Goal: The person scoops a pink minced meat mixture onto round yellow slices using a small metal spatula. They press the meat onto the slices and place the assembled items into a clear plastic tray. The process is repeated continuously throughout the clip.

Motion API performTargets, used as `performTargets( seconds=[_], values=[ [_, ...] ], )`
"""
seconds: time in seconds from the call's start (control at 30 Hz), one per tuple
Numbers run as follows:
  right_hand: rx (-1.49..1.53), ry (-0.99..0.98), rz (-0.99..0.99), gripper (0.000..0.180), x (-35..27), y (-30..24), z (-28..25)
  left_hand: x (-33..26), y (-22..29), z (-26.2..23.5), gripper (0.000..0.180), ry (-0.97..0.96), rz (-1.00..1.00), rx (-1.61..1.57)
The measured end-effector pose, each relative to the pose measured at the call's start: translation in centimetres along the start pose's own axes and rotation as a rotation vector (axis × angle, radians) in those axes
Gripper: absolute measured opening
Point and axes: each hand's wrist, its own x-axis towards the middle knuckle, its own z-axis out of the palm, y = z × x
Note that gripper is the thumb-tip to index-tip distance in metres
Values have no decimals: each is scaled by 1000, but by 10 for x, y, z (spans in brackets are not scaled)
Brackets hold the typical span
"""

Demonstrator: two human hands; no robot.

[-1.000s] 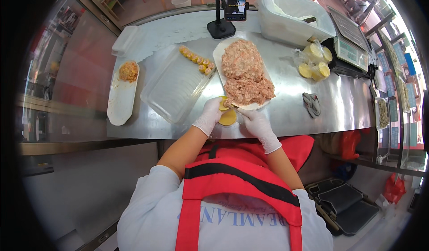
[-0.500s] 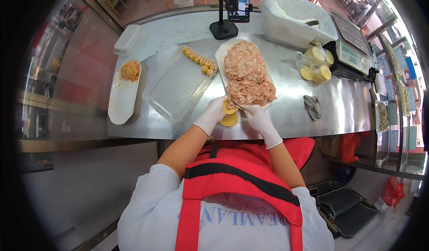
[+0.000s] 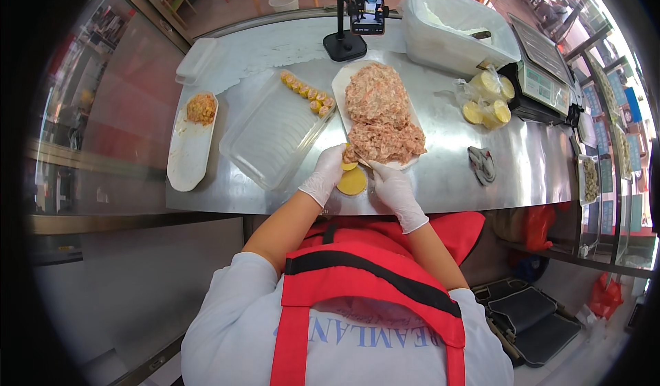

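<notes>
My gloved left hand (image 3: 327,171) is closed around a round yellow dumpling wrapper (image 3: 349,167), which bears a dab of pinkish filling. My gloved right hand (image 3: 394,188) grips a thin, flat tool (image 3: 366,161), its tip at the filling; its exact kind is unclear. On the steel table just below lie more round yellow wrappers (image 3: 352,183). A mound of minced meat (image 3: 378,104) covers the white tray (image 3: 339,83) beyond my hands. To its left, a clear plastic container (image 3: 251,156) has several filled yellow dumplings (image 3: 302,89) lined along its far right side.
At left stands a long white dish (image 3: 187,159) with orange-brown food. A phone on a stand (image 3: 344,46), a white plastic tub (image 3: 440,49) and a scale (image 3: 543,87) line the back. Bagged yellow wrappers (image 3: 487,101) and a grey cloth (image 3: 482,164) lie at right.
My left hand has shifted slightly left, and my right hand has moved a little left and nearer to me. Filling now shows on the wrapper, and the wrappers on the table are less covered.
</notes>
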Motion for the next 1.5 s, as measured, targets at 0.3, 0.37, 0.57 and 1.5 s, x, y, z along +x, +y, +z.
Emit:
performTargets(
  seconds=[0.3,0.37,0.57,1.5],
  values=[
    [-276,2,-106,33,14,-14,-14,7,4,-1,27,-75,-73,-59],
    [-373,-133,-153,33,21,-14,-29,10,1,-3,26,-71,-92,-33],
    [-287,-98,-53,32,15,-10,-50,8,-4,-4,26,-26,-41,101],
    [-209,24,-440,23,-31,-33,-100,-114,44,31,44,-476,-125,-40]
  ],
)
